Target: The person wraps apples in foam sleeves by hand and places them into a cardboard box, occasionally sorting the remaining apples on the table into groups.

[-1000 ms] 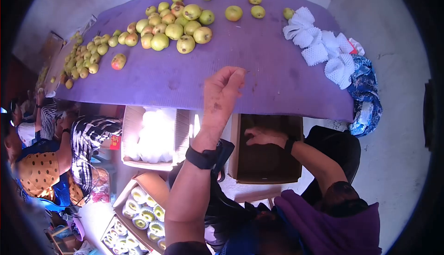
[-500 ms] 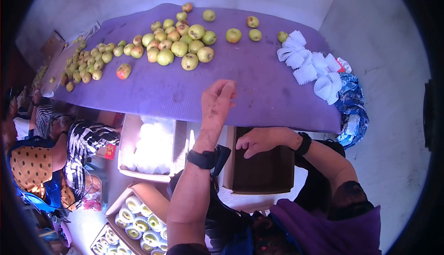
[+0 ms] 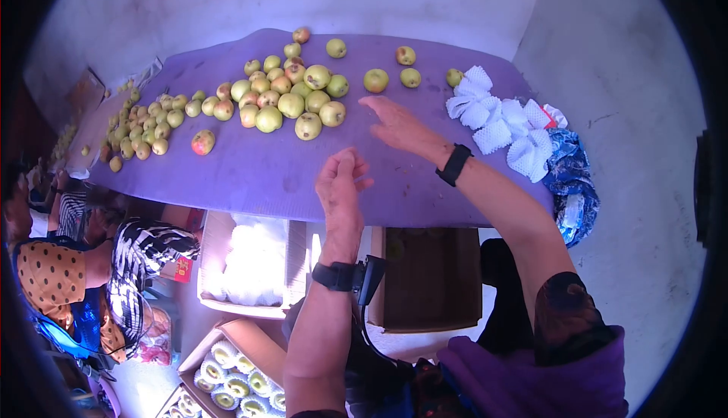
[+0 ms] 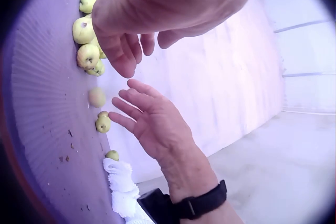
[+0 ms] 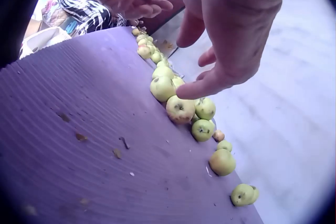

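Over the purple-covered table (image 3: 258,179), my right hand (image 3: 400,125) reaches toward the pile of green and reddish apples (image 3: 291,105), its fingers extended and holding nothing. The right wrist view has this hand (image 5: 231,40) with fingertips overlapping the nearer apples (image 5: 180,109). My left hand (image 3: 341,187) hovers above the table's front edge, fingers loosely bent and nothing in them. In the left wrist view the left hand (image 4: 157,8) hangs at the top, with the spread right hand below it. A single apple (image 3: 375,80) lies just beyond my right fingertips.
White foam net sleeves (image 3: 493,126) lie at the table's right end beside a blue patterned cloth (image 3: 572,183). Below the edge stand a brown cardboard box (image 3: 428,319) and a box with white packing (image 3: 212,266). Netted apples fill another box (image 3: 250,334). Someone in patterned trousers (image 3: 144,259) sits at left.
My right hand has risen out of the brown box and moved forward over the table toward the apples. The left hand shifted slightly left. The head view has tilted up.
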Demonstrator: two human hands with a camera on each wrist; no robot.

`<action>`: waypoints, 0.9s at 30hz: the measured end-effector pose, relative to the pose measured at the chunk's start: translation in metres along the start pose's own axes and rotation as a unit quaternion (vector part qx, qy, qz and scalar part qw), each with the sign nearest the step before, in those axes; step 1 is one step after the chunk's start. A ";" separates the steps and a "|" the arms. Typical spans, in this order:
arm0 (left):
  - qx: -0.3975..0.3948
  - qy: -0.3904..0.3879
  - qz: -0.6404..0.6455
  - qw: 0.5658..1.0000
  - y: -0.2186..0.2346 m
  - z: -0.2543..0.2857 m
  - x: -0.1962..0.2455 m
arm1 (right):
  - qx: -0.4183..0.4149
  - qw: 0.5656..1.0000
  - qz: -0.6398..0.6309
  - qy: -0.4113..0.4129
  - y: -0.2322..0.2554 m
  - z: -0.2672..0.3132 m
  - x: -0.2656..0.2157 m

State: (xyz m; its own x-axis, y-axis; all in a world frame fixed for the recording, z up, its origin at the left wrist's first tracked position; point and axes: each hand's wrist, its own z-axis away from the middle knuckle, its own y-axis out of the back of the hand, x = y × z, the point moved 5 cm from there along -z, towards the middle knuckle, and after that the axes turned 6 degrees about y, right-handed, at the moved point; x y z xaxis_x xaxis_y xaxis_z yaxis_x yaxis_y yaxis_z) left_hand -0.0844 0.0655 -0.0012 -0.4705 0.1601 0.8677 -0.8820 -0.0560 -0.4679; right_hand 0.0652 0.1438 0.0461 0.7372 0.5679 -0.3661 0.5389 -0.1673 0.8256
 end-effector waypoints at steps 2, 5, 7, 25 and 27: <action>-0.003 0.007 0.015 1.000 -0.002 0.000 -0.002 | -0.002 1.000 0.008 0.001 -0.013 -0.020 0.007; -0.004 0.007 0.021 1.000 0.000 0.000 -0.002 | -0.010 0.999 0.034 0.015 -0.046 -0.046 0.021; -0.011 0.011 0.027 1.000 -0.002 0.000 0.002 | -0.035 0.997 0.074 -0.007 -0.067 -0.060 0.028; 0.026 -0.017 0.036 0.999 0.002 0.003 0.009 | 0.070 0.994 -0.002 -0.082 -0.067 -0.050 0.039; 0.034 -0.018 0.027 0.999 0.004 0.001 0.008 | 0.045 0.990 -0.036 -0.126 -0.055 -0.040 0.038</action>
State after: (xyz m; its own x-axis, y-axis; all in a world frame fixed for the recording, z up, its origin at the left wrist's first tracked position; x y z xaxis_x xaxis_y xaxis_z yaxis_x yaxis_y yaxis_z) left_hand -0.0914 0.0651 0.0043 -0.5177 0.1198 0.8471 -0.8541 -0.1305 -0.5035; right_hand 0.0476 0.2073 0.0042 0.7681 0.3636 -0.5271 0.6192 -0.2123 0.7560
